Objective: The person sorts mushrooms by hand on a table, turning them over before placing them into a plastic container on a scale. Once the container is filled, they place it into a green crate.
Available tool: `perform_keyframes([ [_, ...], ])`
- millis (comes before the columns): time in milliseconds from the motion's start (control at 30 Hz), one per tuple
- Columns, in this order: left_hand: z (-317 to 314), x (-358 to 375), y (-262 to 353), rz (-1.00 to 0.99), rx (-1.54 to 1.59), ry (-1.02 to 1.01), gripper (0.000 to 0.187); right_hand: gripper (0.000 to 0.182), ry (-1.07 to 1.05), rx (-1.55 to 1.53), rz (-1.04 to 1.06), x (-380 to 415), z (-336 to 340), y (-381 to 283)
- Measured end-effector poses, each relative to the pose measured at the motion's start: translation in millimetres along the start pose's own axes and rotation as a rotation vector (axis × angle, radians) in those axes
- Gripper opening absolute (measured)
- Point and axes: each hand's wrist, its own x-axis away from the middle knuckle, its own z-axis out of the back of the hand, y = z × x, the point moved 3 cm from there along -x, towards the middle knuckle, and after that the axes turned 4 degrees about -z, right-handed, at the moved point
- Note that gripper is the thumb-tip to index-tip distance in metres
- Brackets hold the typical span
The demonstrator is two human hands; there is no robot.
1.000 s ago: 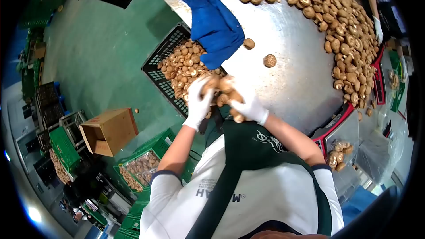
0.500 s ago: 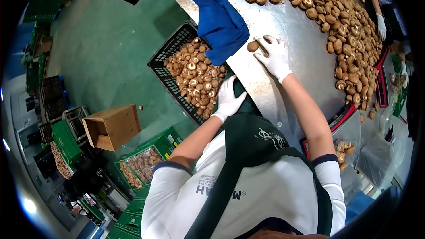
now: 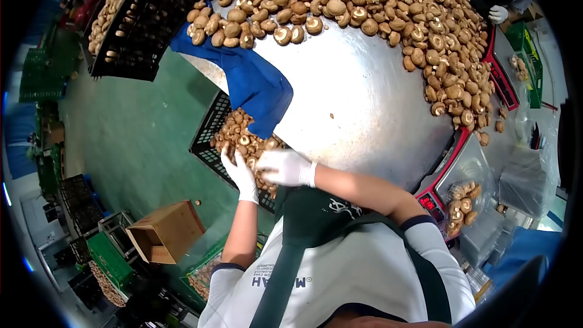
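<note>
Black crate (image 3: 206, 133) at left, visible long side slanting down rightward; mushrooms (image 3: 244, 140) inside it, caps and pale undersides facing mixed ways. I have my left hand (image 3: 241, 176) over them, grip spread; right hand (image 3: 286, 167) beside it, blurred, grip I can't tell. Table (image 3: 364, 109) rightward.

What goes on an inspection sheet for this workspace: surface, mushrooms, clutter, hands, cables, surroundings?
Surface: metal table, bare in the middle apart from small brown specks.
Job's things: mushrooms heaped along the table's far and right sides; more in the black crate beside it.
Clutter: blue cloth draped over the table edge.
Hands: left hand and right hand, both gloved, over the crate; right blurred, grips unclear.
Cables: nothing seen.
Surroundings: cardboard box on green floor; red scale at right.
</note>
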Motion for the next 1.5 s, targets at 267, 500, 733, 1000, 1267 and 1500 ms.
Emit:
perform_keyframes([
  [267,-81.0,-128.9,78.2,-0.534,-0.216,-0.067,0.054,0.038,0.263,0.298,0.078,-6.6,100.7,37.4],
  [500,-148.8,-333.6,97.9,-0.707,-0.714,0.124,0.083,0.058,0.616,0.710,-0.158,-46.4,293.2,99.0],
  [733,-212.2,-372.3,110.5,-0.292,-0.970,-0.087,0.080,0.053,0.588,1.190,-0.552,-70.8,403.5,166.0],
  [1000,-298.8,-303.2,163.6,-0.588,-0.479,-0.204,0.048,0.030,0.691,1.041,-0.684,9.3,413.2,153.6],
  [1267,-313.2,-222.7,189.6,-0.823,-0.448,-0.078,0.045,0.020,0.613,1.106,-0.752,68.7,374.0,130.7],
  [1500,-318.6,-136.3,212.0,-0.815,-0.321,-0.331,0.052,0.028,0.677,1.047,-0.756,98.9,342.1,96.3],
])
